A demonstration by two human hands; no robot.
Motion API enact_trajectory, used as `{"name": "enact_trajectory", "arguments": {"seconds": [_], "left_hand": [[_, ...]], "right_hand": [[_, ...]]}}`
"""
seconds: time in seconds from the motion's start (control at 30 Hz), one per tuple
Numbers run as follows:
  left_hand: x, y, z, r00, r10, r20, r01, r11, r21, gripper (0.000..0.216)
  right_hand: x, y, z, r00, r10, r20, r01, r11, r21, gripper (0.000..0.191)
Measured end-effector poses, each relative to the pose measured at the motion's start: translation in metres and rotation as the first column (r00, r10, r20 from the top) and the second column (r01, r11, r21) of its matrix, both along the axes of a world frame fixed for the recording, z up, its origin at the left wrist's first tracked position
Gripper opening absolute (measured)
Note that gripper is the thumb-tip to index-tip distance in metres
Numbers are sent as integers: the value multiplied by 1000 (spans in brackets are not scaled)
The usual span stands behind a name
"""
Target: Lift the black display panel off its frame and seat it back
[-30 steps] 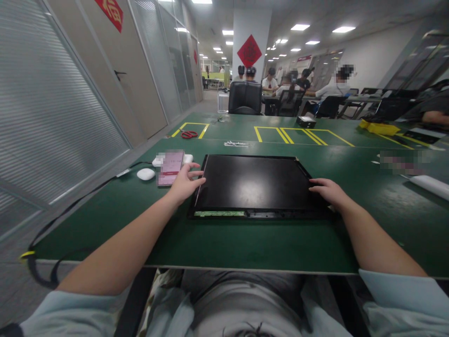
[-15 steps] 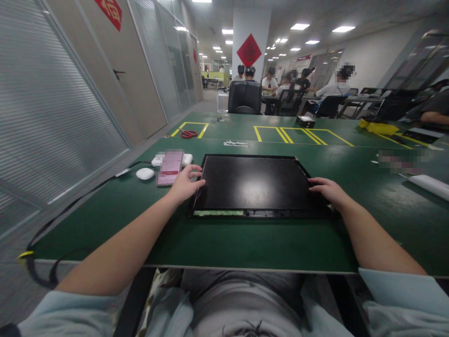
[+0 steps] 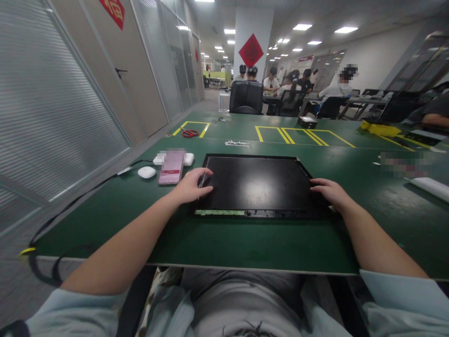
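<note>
A flat black display panel lies in a dark frame on the table, with a green circuit strip along its near left edge. My left hand is over the panel's left edge, thumb and fingers spread apart, the tips reaching just above the screen. At the opposite edge my right hand has its fingers and thumb on the frame's right side, gripping it. The underside of the panel is hidden, and so are some fingertips of my right hand.
Left of the panel are a phone, a white rounded object and a black cable. Red-handled scissors, a small black box and a yellow object lie farther back. A white roll is at right.
My left hand has moved slightly right, its fingertips now farther over the screen and wider apart. My right hand stays at the frame's right edge.
</note>
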State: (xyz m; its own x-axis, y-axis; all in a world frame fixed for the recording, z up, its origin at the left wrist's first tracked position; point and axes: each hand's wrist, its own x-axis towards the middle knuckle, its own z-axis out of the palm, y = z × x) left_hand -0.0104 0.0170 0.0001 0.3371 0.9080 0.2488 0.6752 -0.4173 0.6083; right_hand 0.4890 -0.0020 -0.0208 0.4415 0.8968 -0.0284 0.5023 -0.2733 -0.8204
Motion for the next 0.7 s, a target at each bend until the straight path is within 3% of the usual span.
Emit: {"name": "enact_trajectory", "arguments": {"seconds": [0.2,0.37,0.7], "left_hand": [[-11,-4,11,970,-223,-98,225,974,10,53],[-8,-10,17,912,-394,-113,393,919,-33,51],[-9,-11,19,887,-448,-109,445,894,-53,52]], "right_hand": [[8,4,-9,989,40,146,-42,999,11,30],[13,6,-14,969,66,240,-71,997,12,31],[12,6,-9,952,103,288,-95,995,-44,34]]}}
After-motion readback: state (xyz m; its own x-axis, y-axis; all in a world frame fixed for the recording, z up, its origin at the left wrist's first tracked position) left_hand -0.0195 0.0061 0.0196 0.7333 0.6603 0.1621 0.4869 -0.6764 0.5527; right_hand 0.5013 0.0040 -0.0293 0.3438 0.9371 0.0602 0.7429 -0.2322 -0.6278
